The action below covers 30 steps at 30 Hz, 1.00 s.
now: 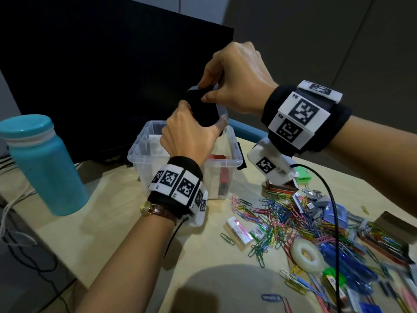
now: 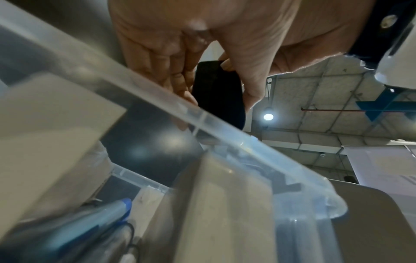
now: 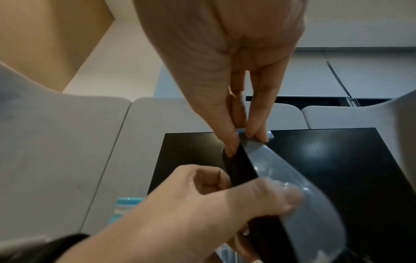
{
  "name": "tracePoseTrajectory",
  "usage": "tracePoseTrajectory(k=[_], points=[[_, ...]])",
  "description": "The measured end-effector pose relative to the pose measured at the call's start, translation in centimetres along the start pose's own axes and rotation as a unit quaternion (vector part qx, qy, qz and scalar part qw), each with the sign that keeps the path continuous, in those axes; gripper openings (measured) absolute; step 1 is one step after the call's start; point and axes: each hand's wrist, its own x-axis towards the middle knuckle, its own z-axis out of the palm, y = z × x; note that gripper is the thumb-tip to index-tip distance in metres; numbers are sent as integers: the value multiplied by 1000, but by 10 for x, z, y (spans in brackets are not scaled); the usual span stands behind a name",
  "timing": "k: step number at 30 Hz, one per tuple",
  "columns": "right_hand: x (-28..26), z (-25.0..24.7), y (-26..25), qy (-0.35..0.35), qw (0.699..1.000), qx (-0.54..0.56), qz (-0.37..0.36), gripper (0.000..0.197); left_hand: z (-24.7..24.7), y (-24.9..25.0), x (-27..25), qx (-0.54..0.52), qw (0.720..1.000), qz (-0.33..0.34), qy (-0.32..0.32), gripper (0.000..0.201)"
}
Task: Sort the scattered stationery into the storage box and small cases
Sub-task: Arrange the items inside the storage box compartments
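left hand (image 1: 189, 134): wrapped round the small black case (image 1: 204, 109), held above the storage box (image 1: 228, 163) | right hand (image 1: 234, 77): pinching its clear lid (image 3: 292, 181) at the top edge | risk: prying too hard could flip the case from my grip, spilling it onto the paper clips (image 1: 286, 222) below my right wrist

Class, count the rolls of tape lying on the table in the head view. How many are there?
1. The white tape roll lies on the table at the near edge of the paper clip pile. The pile may hide others.
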Motion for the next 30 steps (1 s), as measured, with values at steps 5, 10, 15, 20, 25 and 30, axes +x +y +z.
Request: tracePoseTrajectory(k=[5, 10, 15, 20, 25, 30], points=[[2, 1, 6, -84, 996, 1, -21, 13, 6, -19, 4, 13, 1000, 21, 1, 55], [8, 18, 31, -70, 994, 62, 56, 23, 13, -39, 1, -19, 1000, 13, 19, 52], [-3, 72, 56, -313, 941, -87, 93, 27, 13, -40, -5, -20, 999, 14, 36, 52], [-13, 99, 45, -484, 863, -140, 37, 42, 14, -42, -6, 8, 999, 25, 39, 52], [-11, 108, 46, -497, 848, -179, 31, 41, 15, -43, -6, 33, 998, 34, 42, 55], [-14, 109, 47, -474, 861, -182, 21, 41, 15, -43, -6, 38, 998, 36, 42, 55]])
